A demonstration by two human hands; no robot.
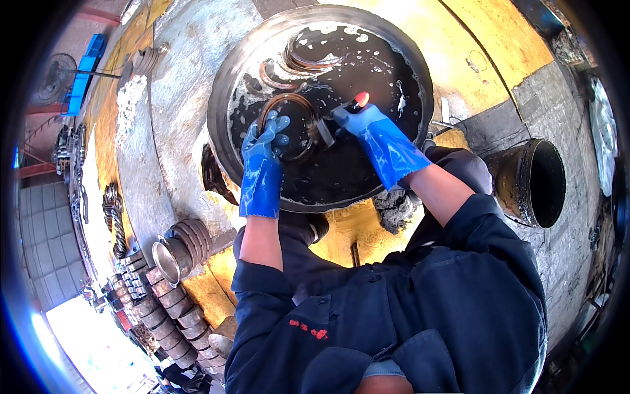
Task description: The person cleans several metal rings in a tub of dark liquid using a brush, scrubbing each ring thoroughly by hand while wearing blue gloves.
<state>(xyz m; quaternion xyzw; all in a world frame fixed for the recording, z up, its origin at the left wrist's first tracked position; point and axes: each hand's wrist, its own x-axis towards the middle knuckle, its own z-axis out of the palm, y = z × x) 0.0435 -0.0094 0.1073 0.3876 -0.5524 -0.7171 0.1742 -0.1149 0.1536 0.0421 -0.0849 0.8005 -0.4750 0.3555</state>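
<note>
Seen from the worker's head camera, I look down at one wide, round, dark metal tub [219,98] of black, foam-flecked liquid [341,180]. The person's left hand [264,136], in a long blue rubber glove, is clamped on the left side of one thin, brownish metal ring [289,97], held tilted over the liquid. The right hand [359,119], gloved alike, has its fingers closed around one short brush with a red-ended handle and a dark, blocky head [321,134]. The brush lies to the ring's right, its long axis slanting from upper right down-left, its head overlapping the ring's right edge; whether they touch, I cannot tell. The left hand is nearer the ring. Counting on: two gloves, at least two more curved, brownish metal pieces [278,84] lying in the liquid beyond, and one open-mouthed, black cylindrical drum [515,180] at right.
</note>
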